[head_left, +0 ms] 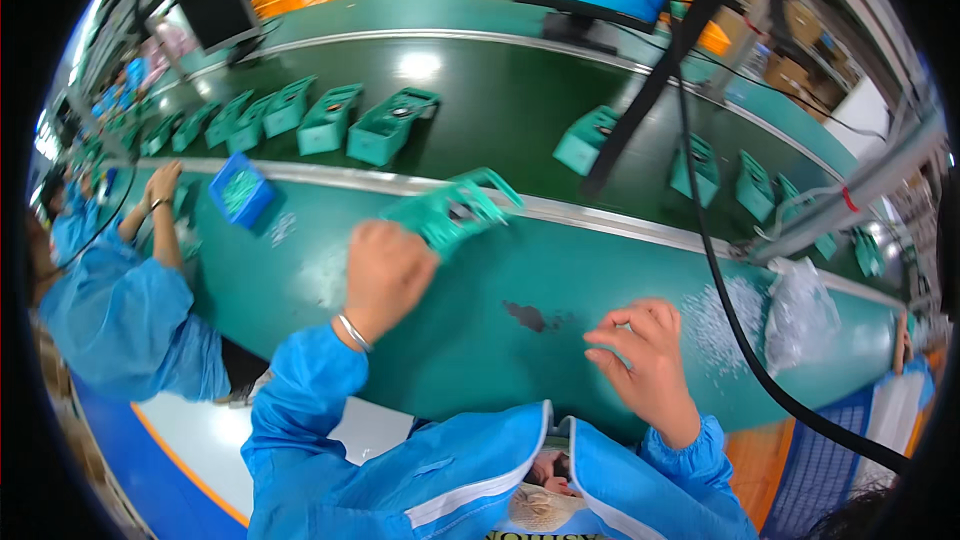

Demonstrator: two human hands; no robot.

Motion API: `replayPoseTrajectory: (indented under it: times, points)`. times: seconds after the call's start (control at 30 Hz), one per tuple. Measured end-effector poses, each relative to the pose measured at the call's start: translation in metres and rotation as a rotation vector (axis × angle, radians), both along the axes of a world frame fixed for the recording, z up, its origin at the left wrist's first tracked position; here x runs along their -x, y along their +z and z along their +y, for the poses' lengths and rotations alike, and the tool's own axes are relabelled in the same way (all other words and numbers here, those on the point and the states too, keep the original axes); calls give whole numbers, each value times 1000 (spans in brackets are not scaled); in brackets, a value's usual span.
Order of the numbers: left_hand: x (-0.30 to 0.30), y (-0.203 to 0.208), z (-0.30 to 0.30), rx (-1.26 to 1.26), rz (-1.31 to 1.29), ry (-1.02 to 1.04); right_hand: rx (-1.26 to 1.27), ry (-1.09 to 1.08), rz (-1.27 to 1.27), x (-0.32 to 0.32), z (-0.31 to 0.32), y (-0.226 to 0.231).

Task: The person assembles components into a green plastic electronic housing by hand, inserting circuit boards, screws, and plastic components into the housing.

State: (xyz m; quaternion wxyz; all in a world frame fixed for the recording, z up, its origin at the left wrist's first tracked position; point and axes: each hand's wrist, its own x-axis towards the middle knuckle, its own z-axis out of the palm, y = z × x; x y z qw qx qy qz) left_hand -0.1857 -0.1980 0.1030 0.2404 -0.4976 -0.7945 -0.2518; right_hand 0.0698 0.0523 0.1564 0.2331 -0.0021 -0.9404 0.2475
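Note:
My left hand (385, 275) is closed on the near end of a green plastic housing (445, 215). The housing is tilted at the conveyor's near rail and has a dark round part in its middle. Motion smears both the hand and the housing a little. My right hand (640, 355) hovers over the green worktop (480, 360), fingers bent and the thumb apart from the forefinger, with nothing visible between them. Just left of it lies a small scatter of dark tiny parts (530, 317). Farther right is a spread of small whitish pieces (725, 325).
Several green housings (395, 125) stand on the dark green conveyor (480, 90) beyond the metal rail. A clear plastic bag (800, 315) lies at the right, near a hanging black cable (715, 260). At the left are a blue bin (240, 190) and a co-worker in a blue smock (130, 320).

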Motion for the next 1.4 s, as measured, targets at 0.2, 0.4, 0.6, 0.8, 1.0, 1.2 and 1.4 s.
replayPoseTrajectory:
  times: [0.2,0.4,0.6,0.8,1.0,1.2,1.4]
  points:
    - [102,2,76,-64,132,99,-71,-390,8,-34,52,-20]
    - [134,-19,150,-8,167,190,-33,-463,-27,-51,83,-64]
    - [130,-21,161,-127,184,195,-176,-425,-3,-32,83,-73]
    - [164,-16,88,-11,284,453,-233,-389,0,-26,83,-79]
    - [182,-36,51,65,53,492,-265,-373,35,-26,81,-79]
    - [155,-22,39,2,126,424,-297,-369,52,-22,73,-74]
    - [59,5,8,-66,148,253,-129,-411,63,-30,66,-58]
